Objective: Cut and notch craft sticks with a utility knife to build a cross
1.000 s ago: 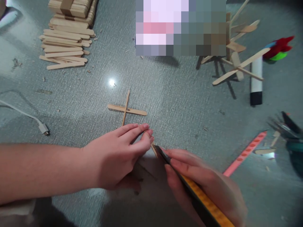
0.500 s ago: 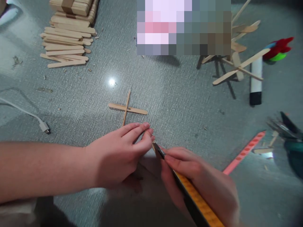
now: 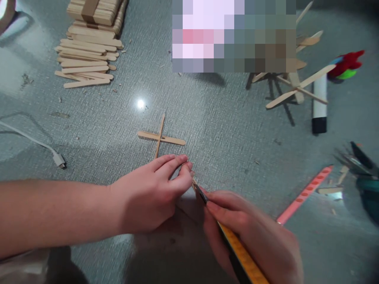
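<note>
My left hand (image 3: 154, 189) is closed, its thumb and fingers pinching a craft stick (image 3: 194, 184) that they mostly cover. Only a short end of the stick pokes out toward the right. In my right hand (image 3: 254, 227) is a yellow-and-black utility knife (image 3: 241, 248), held from below right. Its blade (image 3: 201, 193) lies against the stick's exposed end. Just beyond my left fingers, two craft sticks form a cross (image 3: 174, 140) on the table; the cross's lower end passes close to my knuckles.
Loose craft sticks (image 3: 85, 65) and a banded bundle (image 3: 91, 12) lie upper left. A white cable (image 3: 59, 159) is at left. On the right are a stick structure (image 3: 299, 88), white tube (image 3: 319, 98), red-and-green toy (image 3: 346, 67), pink pencil (image 3: 306, 193) and dark-green-handled tool (image 3: 367, 189). A blurred patch hides the top centre.
The blade has drawn back slightly down and right along the stick's end. My left hand keeps its pinch. The whole view has shifted a little.
</note>
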### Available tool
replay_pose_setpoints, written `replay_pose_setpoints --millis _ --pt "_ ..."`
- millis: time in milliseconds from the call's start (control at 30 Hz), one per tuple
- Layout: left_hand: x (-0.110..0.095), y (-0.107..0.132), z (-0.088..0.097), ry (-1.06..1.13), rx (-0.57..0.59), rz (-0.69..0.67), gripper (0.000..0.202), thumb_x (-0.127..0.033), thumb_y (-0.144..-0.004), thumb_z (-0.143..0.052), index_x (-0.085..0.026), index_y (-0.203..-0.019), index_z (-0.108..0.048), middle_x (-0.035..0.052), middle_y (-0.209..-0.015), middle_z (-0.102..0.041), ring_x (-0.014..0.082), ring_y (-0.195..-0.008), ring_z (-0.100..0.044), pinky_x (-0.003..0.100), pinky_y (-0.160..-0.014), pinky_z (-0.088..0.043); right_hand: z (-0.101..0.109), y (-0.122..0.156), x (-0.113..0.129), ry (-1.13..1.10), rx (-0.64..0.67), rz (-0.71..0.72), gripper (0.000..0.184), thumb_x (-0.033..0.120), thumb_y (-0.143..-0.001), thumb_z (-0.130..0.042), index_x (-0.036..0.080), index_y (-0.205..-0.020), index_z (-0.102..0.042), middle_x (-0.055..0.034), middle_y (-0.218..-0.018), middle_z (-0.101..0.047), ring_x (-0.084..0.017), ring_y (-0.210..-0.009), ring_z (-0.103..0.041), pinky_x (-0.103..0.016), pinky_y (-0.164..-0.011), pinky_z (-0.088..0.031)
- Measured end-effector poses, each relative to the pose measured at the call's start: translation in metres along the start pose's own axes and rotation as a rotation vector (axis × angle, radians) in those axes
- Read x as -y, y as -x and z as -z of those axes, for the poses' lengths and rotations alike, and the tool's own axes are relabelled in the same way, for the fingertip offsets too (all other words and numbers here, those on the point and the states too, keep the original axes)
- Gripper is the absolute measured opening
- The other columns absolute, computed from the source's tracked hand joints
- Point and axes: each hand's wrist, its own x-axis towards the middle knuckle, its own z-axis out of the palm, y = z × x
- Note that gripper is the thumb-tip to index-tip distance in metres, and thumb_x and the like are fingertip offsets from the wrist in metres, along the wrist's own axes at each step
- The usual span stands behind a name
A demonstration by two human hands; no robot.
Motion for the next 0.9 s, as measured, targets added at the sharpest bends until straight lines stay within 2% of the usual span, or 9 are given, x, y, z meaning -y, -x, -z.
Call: replay_pose_setpoints --millis 167,267,367,467,733,900 --pt "-0.002 0.000 0.003 -0.007 0.069 0.000 0.078 -0.078 -0.080 -0.065 -0.007 -0.109 -0.077 0.0176 -0.136 -0.061 0.0410 -0.132 -0.056 0.047 -0.120 -0.040 -0.003 -0.005 -0.001 -0.005 -0.100 0.013 0.018 0.010 -0.091 -0.056 0.025 -0.101 -0.058 -0.0040 -0.091 -0.077 -0.017 -0.075 -0.077 -0.024 -0.064 -0.062" --pt "-0.002 0.000 0.004 -0.012 0.095 0.007 0.078 -0.079 -0.083 -0.061 -0.007 -0.108 -0.078 0.0178 -0.139 -0.059 0.0410 -0.134 -0.054 0.048 -0.122 -0.038 -0.001 -0.012 -0.002 0.018 -0.056 0.021 0.016 0.011 -0.092 -0.054 0.023 -0.099 -0.062 -0.0031 -0.083 -0.077 -0.015 -0.066 -0.075 -0.020 -0.058 -0.060" --pt "-0.002 0.000 0.002 0.000 0.081 0.002 0.078 -0.079 -0.084 -0.060 -0.007 -0.108 -0.078 0.0189 -0.139 -0.058 0.0418 -0.135 -0.052 0.049 -0.122 -0.037 -0.001 -0.013 -0.003 0.004 -0.051 0.035 0.016 0.011 -0.092 -0.056 0.023 -0.100 -0.062 -0.0034 -0.087 -0.078 -0.014 -0.070 -0.076 -0.019 -0.063 -0.061" --pt "-0.002 0.001 0.001 0.000 0.087 0.004 0.078 -0.079 -0.083 -0.060 -0.007 -0.107 -0.078 0.0189 -0.140 -0.058 0.0418 -0.136 -0.052 0.049 -0.123 -0.035 -0.004 -0.011 -0.005 -0.012 -0.082 0.021 0.021 0.010 -0.091 -0.057 0.025 -0.104 -0.060 -0.0018 -0.089 -0.078 -0.014 -0.075 -0.076 -0.020 -0.068 -0.062" --pt "-0.002 0.001 0.002 0.021 0.076 0.000 0.079 -0.078 -0.081 -0.063 -0.005 -0.109 -0.077 0.0195 -0.139 -0.059 0.0426 -0.134 -0.054 0.049 -0.121 -0.038 -0.004 -0.013 -0.003 -0.031 -0.025 -0.007 0.020 0.012 -0.092 -0.054 0.025 -0.104 -0.065 -0.0044 -0.088 -0.079 -0.018 -0.070 -0.077 -0.026 -0.062 -0.063" --pt "-0.002 0.002 0.002 0.031 0.075 -0.002 0.076 -0.077 -0.083 -0.062 -0.007 -0.108 -0.077 0.0199 -0.140 -0.058 0.0427 -0.135 -0.053 0.049 -0.121 -0.037 -0.003 -0.005 -0.001 -0.090 -0.081 -0.050 0.031 0.009 -0.090 -0.060 0.031 -0.112 -0.059 -0.0020 -0.095 -0.079 -0.021 -0.080 -0.079 -0.031 -0.065 -0.064"
